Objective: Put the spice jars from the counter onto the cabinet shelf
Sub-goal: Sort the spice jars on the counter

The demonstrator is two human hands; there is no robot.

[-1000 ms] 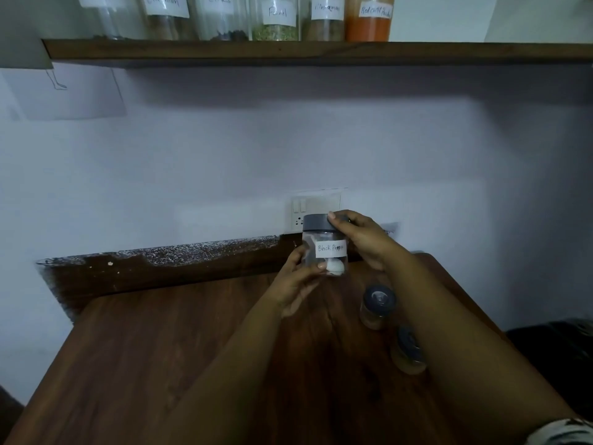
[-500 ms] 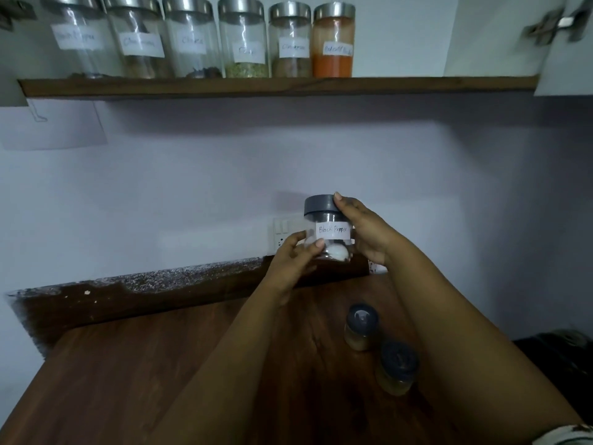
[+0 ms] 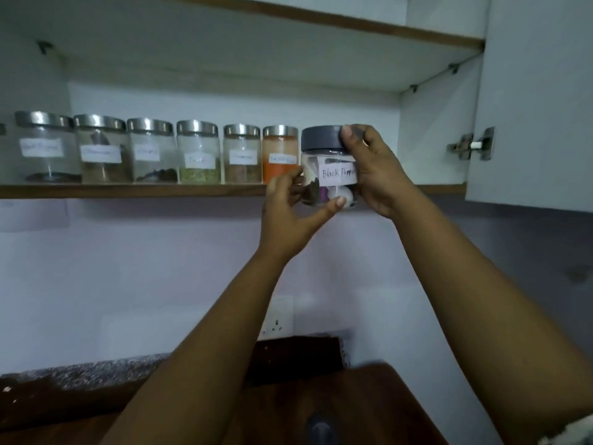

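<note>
Black Pepper jar (image 3: 330, 168), grey-lidded and upright, is held at shelf level just right of the orange-filled jar (image 3: 278, 155), its base at or slightly below the cabinet shelf (image 3: 128, 190) front edge; not yet set down. Right hand (image 3: 375, 170) grips lid and side; left hand (image 3: 290, 213) closes on the lower body, thumb under the base. Six steel-lidded labelled jars (image 3: 199, 152) already stand in a row on the shelf, with free space to their right. On the tabletop (image 3: 369, 409), one dark jar lid (image 3: 322, 427) shows at the bottom edge, blurred. Judgement: placement is well advanced, with at least one jar outstanding.
</note>
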